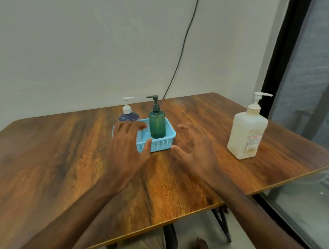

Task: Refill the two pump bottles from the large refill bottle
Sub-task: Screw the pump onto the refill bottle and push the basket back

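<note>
The 2 pump bottles stand at the far middle of the table (68, 165): the green bottle (157, 125) upright in the right half of a blue basket (160, 145), the purple bottle (129, 116) just behind the basket's far left corner, partly hidden. The large refill bottle (247, 132) stands well apart at the right, pump on. The left hand (130, 144), fingers spread wide, hovers over the basket's left side; the right hand (194, 151), also open and empty, is near its right wall. Probable step: reaching for the basket or a bottle. Hold each bottle low on its body and keep it upright before unscrewing the pump.
</note>
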{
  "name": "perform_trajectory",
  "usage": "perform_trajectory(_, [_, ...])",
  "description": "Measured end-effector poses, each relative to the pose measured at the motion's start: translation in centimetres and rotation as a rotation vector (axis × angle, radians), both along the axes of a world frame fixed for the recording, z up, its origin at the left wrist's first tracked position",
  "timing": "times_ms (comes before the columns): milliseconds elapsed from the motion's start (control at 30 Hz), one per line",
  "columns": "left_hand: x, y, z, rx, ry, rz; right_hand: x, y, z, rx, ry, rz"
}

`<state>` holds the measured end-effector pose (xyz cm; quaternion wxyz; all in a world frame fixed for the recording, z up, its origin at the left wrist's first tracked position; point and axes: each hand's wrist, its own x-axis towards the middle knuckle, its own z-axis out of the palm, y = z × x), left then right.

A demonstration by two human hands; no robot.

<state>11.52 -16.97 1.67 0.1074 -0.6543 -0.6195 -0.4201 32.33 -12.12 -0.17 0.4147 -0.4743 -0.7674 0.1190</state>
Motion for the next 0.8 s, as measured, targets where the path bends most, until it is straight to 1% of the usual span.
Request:
perform_trajectory(33, [-1.1,-0.5,-0.2,-0.005,0.003,0.036,-0.8,0.8,-0.3,-0.064,-0.007,0.025])
perform_trajectory(100, [-3.4,-1.0,-0.8,-0.09,-0.046,0.053,-2.0,2.0,-0.6,-0.164,0.031,0.101])
perform_trajectory(167, [-5.6,-0.6,-1.9,-0.253,-0.176,0.016,-2.8,3.4,-1.2,-0.157,0.008,0.109])
perform_trajectory(200, [-6.4,-0.3,-2.3,-0.306,-0.206,0.015,-3.0,3.9,-1.4,-0.139,-0.027,0.093])
perform_trajectory(300, [-8.0,0.8,-2.9,-0.436,-0.216,0.052,-3.4,5.1,-1.6,-0.144,-0.033,0.065])
perform_trajectory(333, [-8.2,1.0,-3.1,-0.445,-0.215,0.069,-3.5,5.3,-1.6,-0.156,-0.025,0.061])
perform_trajectory(433, [-8.5,2.2,-3.9,-0.39,-0.234,0.085,-3.6,6.3,-1.5,-0.18,-0.034,0.065])
perform_trajectory(667, [-8.8,3.7,-3.9,-0.341,-0.247,0.048,-4.0,7.8,-1.2,-0.215,0.101,0.097])
perform_trajectory(800, [-9.4,5.4,-3.7,-0.332,-0.289,0.038,-4.7,9.3,-0.8,-0.19,0.155,0.092])
